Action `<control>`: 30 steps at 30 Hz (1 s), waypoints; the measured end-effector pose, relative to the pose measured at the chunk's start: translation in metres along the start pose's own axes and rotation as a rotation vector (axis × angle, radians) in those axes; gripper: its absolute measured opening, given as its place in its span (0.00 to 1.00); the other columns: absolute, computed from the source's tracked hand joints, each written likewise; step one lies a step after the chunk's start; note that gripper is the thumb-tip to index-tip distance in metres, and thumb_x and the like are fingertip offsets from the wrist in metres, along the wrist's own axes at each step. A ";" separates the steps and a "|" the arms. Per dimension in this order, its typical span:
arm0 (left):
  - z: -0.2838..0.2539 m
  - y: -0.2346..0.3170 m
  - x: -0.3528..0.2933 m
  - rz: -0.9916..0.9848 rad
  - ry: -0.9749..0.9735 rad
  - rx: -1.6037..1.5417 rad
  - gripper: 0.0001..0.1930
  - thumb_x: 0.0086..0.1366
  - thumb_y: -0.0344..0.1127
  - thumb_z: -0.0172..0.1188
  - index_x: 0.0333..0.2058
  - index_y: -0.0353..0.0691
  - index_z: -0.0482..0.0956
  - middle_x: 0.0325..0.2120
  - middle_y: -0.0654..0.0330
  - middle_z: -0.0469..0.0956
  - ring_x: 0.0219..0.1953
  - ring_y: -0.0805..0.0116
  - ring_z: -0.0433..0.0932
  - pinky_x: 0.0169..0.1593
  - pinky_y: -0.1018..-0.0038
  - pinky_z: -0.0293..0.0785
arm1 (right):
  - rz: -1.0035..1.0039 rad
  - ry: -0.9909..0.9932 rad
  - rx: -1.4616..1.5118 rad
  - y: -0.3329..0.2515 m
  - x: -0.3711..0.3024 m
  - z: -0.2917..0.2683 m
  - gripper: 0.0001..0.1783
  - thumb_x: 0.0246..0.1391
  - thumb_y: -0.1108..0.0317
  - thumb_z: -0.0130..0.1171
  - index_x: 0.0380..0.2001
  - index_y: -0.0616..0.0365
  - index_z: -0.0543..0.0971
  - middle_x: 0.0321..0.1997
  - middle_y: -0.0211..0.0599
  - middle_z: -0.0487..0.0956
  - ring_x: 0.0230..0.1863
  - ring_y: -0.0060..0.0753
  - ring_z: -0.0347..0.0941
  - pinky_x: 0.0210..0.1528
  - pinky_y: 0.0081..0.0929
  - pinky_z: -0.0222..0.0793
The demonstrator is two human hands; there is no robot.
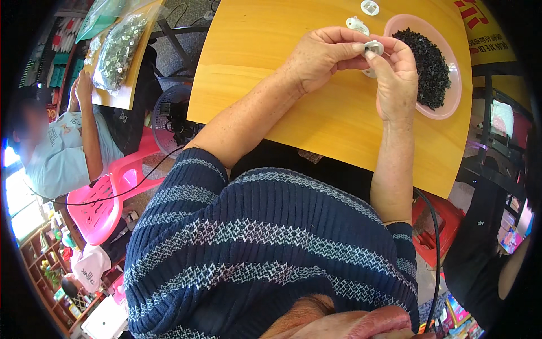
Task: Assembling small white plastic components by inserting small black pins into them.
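Note:
My left hand point(322, 59) and my right hand point(396, 79) meet above the yellow table, with fingertips pinched round one small white round plastic part point(375, 46). A dark spot shows at the part's middle by my thumbs; whether it is a black piece I cannot tell. Two similar white parts, a round one point(370, 7) and another point(356, 24), lie on the table beyond my fingers. A further white piece point(370, 73) shows partly below them. Just right of my right hand sits a pink basin point(455, 90) holding a heap of small black pieces point(423, 65).
The yellow wooden table point(254, 51) reaches close to my body. At left, a person in a light blue shirt point(62, 147) sits by another table with a clear bag of small parts point(119, 51). A pink chair point(99, 206), a purple basket point(166, 113) and a red stool point(435, 237) stand around.

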State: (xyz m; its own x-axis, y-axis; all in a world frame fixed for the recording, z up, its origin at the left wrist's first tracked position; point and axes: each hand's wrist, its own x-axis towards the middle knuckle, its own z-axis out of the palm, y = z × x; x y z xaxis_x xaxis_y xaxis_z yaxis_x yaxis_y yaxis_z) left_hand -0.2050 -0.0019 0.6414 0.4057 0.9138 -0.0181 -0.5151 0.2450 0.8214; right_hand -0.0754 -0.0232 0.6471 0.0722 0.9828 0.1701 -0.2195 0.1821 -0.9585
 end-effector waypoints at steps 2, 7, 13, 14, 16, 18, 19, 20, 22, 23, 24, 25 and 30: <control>0.000 0.000 -0.001 0.003 0.000 -0.006 0.09 0.56 0.26 0.49 0.36 0.32 0.72 0.35 0.55 0.73 0.37 0.67 0.73 0.43 0.73 0.73 | 0.007 -0.011 0.049 0.001 -0.002 0.000 0.13 0.43 0.80 0.51 0.36 0.63 0.66 0.34 0.35 0.70 0.35 0.18 0.66 0.36 0.13 0.65; 0.000 -0.001 -0.008 0.009 -0.003 0.009 0.09 0.56 0.27 0.50 0.36 0.32 0.72 0.34 0.54 0.73 0.37 0.67 0.74 0.43 0.72 0.72 | 0.059 -0.020 0.136 0.003 -0.006 0.001 0.12 0.43 0.80 0.51 0.35 0.63 0.67 0.33 0.35 0.71 0.34 0.18 0.66 0.36 0.13 0.64; 0.001 -0.001 0.002 -0.012 0.005 0.048 0.09 0.56 0.27 0.50 0.36 0.31 0.72 0.34 0.54 0.73 0.36 0.67 0.74 0.43 0.72 0.72 | 0.081 -0.014 0.114 0.004 0.004 -0.005 0.11 0.42 0.80 0.50 0.32 0.62 0.68 0.31 0.33 0.71 0.32 0.17 0.66 0.35 0.12 0.64; 0.003 0.001 0.001 0.004 0.020 0.075 0.08 0.55 0.26 0.51 0.35 0.31 0.72 0.33 0.53 0.73 0.35 0.67 0.74 0.41 0.74 0.73 | 0.089 -0.018 0.102 0.002 0.004 -0.005 0.10 0.41 0.80 0.50 0.32 0.62 0.69 0.31 0.32 0.71 0.31 0.17 0.66 0.34 0.12 0.64; 0.008 0.004 -0.001 0.025 0.020 0.097 0.08 0.54 0.25 0.52 0.33 0.30 0.73 0.31 0.53 0.74 0.34 0.67 0.74 0.40 0.75 0.74 | 0.084 -0.009 0.106 -0.003 0.005 -0.003 0.10 0.41 0.80 0.50 0.31 0.62 0.69 0.30 0.32 0.71 0.31 0.17 0.66 0.33 0.12 0.64; 0.010 0.004 0.005 0.056 0.021 0.121 0.09 0.55 0.26 0.51 0.35 0.29 0.72 0.33 0.54 0.72 0.35 0.67 0.73 0.41 0.76 0.73 | 0.064 -0.003 0.071 -0.008 0.008 -0.005 0.08 0.41 0.79 0.50 0.29 0.61 0.69 0.29 0.31 0.70 0.30 0.15 0.66 0.31 0.12 0.65; 0.012 0.007 0.001 0.002 0.047 0.125 0.09 0.55 0.26 0.51 0.35 0.29 0.72 0.34 0.55 0.72 0.35 0.67 0.73 0.41 0.76 0.72 | 0.079 0.022 0.061 -0.009 0.004 -0.001 0.08 0.40 0.78 0.51 0.28 0.60 0.69 0.27 0.30 0.70 0.29 0.15 0.65 0.30 0.13 0.65; 0.015 0.010 -0.001 -0.042 0.055 0.130 0.09 0.55 0.26 0.50 0.36 0.29 0.72 0.34 0.55 0.72 0.36 0.67 0.73 0.41 0.76 0.72 | 0.072 0.058 0.059 -0.003 0.007 -0.003 0.08 0.39 0.76 0.52 0.27 0.61 0.68 0.26 0.29 0.70 0.28 0.16 0.65 0.30 0.14 0.65; 0.012 0.011 -0.004 -0.070 0.112 0.161 0.10 0.56 0.26 0.49 0.36 0.30 0.72 0.34 0.56 0.72 0.35 0.69 0.73 0.41 0.75 0.72 | 0.111 0.047 0.004 -0.001 0.006 0.001 0.09 0.39 0.75 0.53 0.27 0.63 0.68 0.27 0.31 0.70 0.28 0.18 0.66 0.30 0.15 0.66; 0.010 0.006 -0.004 -0.047 0.083 0.121 0.10 0.56 0.27 0.49 0.36 0.31 0.72 0.33 0.56 0.72 0.35 0.69 0.73 0.40 0.75 0.72 | 0.129 0.054 -0.009 -0.003 0.003 0.003 0.10 0.40 0.74 0.53 0.28 0.63 0.68 0.27 0.32 0.70 0.28 0.18 0.66 0.30 0.16 0.66; 0.008 0.005 -0.004 -0.022 0.067 0.090 0.09 0.56 0.27 0.49 0.36 0.32 0.72 0.33 0.56 0.72 0.35 0.69 0.73 0.39 0.75 0.73 | 0.098 0.056 -0.020 0.002 0.002 0.005 0.10 0.41 0.73 0.53 0.29 0.64 0.67 0.27 0.33 0.70 0.28 0.18 0.66 0.30 0.16 0.66; 0.006 0.005 -0.004 -0.008 0.031 0.082 0.09 0.56 0.27 0.49 0.36 0.32 0.72 0.33 0.56 0.72 0.35 0.69 0.73 0.39 0.75 0.73 | 0.072 0.048 -0.040 0.006 0.001 0.005 0.10 0.41 0.74 0.53 0.30 0.63 0.67 0.26 0.32 0.70 0.29 0.19 0.66 0.31 0.17 0.65; 0.005 0.005 -0.006 -0.102 0.135 -0.067 0.05 0.56 0.29 0.51 0.31 0.36 0.72 0.28 0.58 0.74 0.29 0.71 0.74 0.32 0.77 0.73 | -0.130 0.018 -0.243 0.004 -0.007 0.007 0.10 0.41 0.74 0.52 0.31 0.64 0.69 0.30 0.39 0.68 0.31 0.29 0.68 0.32 0.22 0.66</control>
State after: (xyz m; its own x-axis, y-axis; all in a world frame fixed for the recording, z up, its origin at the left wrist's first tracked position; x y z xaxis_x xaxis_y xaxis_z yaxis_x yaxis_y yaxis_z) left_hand -0.2065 -0.0074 0.6483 0.3556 0.9173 -0.1790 -0.5279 0.3552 0.7715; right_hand -0.0840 -0.0290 0.6436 0.1019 0.9507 0.2929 0.0327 0.2911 -0.9561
